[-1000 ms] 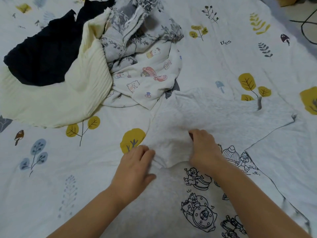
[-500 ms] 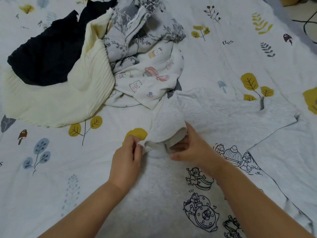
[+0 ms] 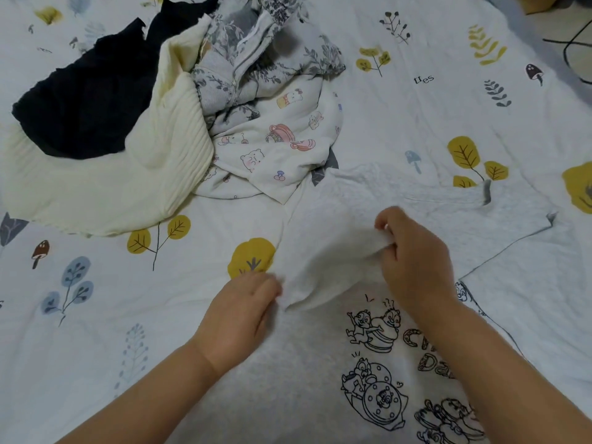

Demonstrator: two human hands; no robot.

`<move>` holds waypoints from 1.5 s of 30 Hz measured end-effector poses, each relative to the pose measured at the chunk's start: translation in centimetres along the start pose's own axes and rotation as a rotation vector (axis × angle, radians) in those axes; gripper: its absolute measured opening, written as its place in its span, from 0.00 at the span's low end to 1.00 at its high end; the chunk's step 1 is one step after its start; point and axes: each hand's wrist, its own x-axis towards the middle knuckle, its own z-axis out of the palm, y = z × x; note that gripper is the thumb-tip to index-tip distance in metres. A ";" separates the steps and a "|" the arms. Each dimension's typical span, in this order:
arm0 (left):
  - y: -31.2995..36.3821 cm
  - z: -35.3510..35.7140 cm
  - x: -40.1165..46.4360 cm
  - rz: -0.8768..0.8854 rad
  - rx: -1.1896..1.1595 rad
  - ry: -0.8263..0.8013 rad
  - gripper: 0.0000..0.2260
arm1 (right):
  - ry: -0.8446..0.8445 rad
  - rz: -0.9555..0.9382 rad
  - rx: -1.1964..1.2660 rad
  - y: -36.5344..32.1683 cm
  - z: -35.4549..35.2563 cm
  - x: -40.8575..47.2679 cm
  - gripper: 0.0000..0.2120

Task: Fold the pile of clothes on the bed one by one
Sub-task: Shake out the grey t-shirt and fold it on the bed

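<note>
Tee [image 3: 320, 363] lay flat on the bed [image 3: 96, 315] beside the pile [image 3: 179, 123], left hand [image 3: 240, 309] and right hand [image 3: 413, 257] apart, both pinching its sleeve [image 3: 320, 261]; uneven pull risked a skewed fold.

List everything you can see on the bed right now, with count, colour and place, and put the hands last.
grey T-shirt: one, light grey with black cartoon print, spread at near centre, sleeve folded inward.
cream garment: one, pale yellow ribbed, far left in the pile.
dark garment: one, navy-black, on the cream garment.
floral garment: one, grey leaf print with zip, top of pile.
cartoon-print garment: one, white with small pink figures, pile's near right.
bedsheet: one, white with leaf prints, underneath everything.
cable: black, far right corner.
left hand: pinches sleeve edge.
right hand: pinches sleeve fabric.
</note>
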 end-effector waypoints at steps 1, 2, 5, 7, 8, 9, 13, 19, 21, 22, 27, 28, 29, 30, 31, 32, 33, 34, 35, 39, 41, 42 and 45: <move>-0.3 0.2 -0.2 0.086 0.042 -0.039 0.05 | -0.177 -0.038 -0.205 0.7 -0.7 -0.3 0.12; -0.4 0.4 -0.3 0.141 0.075 -0.066 0.07 | -0.364 -0.025 -0.361 1.5 -1.0 -0.5 0.15; 0.0 0.6 -0.3 0.072 0.076 0.010 0.17 | -0.600 0.222 -0.257 1.9 -1.8 -0.2 0.20; 0.8 0.5 0.2 -0.154 0.002 0.144 0.17 | -0.397 0.296 0.009 1.1 -1.6 0.9 0.15; 1.0 0.6 0.6 -0.279 -0.036 0.189 0.16 | -0.300 0.302 0.066 0.8 -1.1 1.8 0.14; 1.3 0.6 1.0 -0.393 -0.059 0.204 0.16 | -0.243 0.308 0.096 0.6 -0.4 2.6 0.13; 1.8 1.2 2.3 -0.644 0.005 -0.020 0.16 | -0.365 0.351 0.126 -0.5 2.6 5.6 0.10; 1.2 1.2 2.9 -0.717 -0.035 -0.038 0.07 | -0.183 0.308 -0.053 0.0 3.9 7.4 0.05; 1.2 1.4 3.1 -0.681 0.029 0.044 0.05 | -0.117 0.297 -0.173 -0.1 4.3 7.0 0.09; 1.4 1.5 3.2 -0.606 0.097 0.108 0.02 | -0.042 0.262 -0.230 -0.3 4.6 6.7 0.15; 3.0 3.6 4.7 -0.274 0.191 0.106 0.23 | -0.071 -0.039 -0.293 -1.7 6.7 4.6 0.28; 3.1 4.2 4.7 -0.248 0.223 0.037 0.24 | -0.190 -0.068 -0.347 -0.9 7.4 4.0 0.29; 2.9 5.0 4.7 -0.230 0.254 -0.035 0.25 | -0.259 -0.091 -0.393 0.1 8.0 3.4 0.30; 2.6 5.6 4.5 -0.234 0.277 -0.109 0.25 | -0.292 -0.099 -0.425 1.0 8.3 2.9 0.32; 2.4 5.9 4.4 -0.250 0.288 -0.178 0.26 | -0.309 -0.095 -0.447 1.9 8.7 2.5 0.34; 2.0 6.3 4.3 -0.272 0.285 -0.238 0.28 | -0.314 -0.089 -0.453 2.4 8.8 2.3 0.35; 1.7 6.4 4.3 -0.292 0.275 -0.276 0.29 | -0.324 -0.078 -0.447 2.5 8.8 2.4 0.34; 1.8 6.3 4.5 -0.301 0.276 -0.284 0.30 | -0.340 -0.072 -0.443 2.4 8.7 2.6 0.31; 1.9 6.0 4.7 -0.299 0.279 -0.301 0.32 | -0.364 -0.067 -0.443 2.2 8.6 2.7 0.30; 2.9 4.8 5.3 -0.340 0.238 -0.385 0.33 | -0.389 -0.064 -0.406 0.9 6.6 2.6 0.30; 4.1 3.5 5.6 -0.411 0.210 -0.377 0.30 | -0.292 -0.026 -0.342 0.5 5.1 1.6 0.29; 4.7 3.0 5.7 -0.428 0.205 -0.347 0.29 | -0.231 0.006 -0.306 0.6 4.5 0.9 0.28; 6.3 1.4 5.7 -0.400 0.233 -0.262 0.24 | -0.069 0.021 -0.238 1.2 3.4 -1.9 0.21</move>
